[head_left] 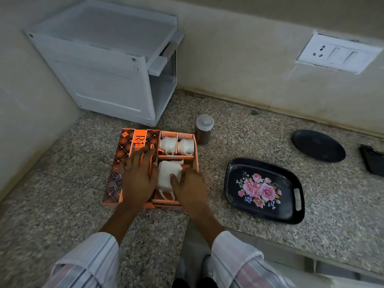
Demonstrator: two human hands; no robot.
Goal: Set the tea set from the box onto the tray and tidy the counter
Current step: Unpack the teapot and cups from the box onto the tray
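Observation:
An orange tea-set box [195, 150] lies open on the speckled counter, its patterned lid [122, 152] folded out to the left. Two white cups [168, 144] [186, 146] lie in the far compartments. A larger white piece [166, 175] lies in the near compartment. My left hand [139, 177] rests flat on the lid's inner edge, fingers spread. My right hand [189, 188] touches the larger white piece with its fingertips and covers the box's near right corner. The black tray with pink roses [232, 169] sits to the right of the box, with nothing on it.
A white plastic rack [112, 65] stands in the back left corner. A jar with a clear lid [204, 128] stands just behind the box. A black round plate [319, 145] and a black object [373, 161] lie at the far right. The counter edge runs below the tray.

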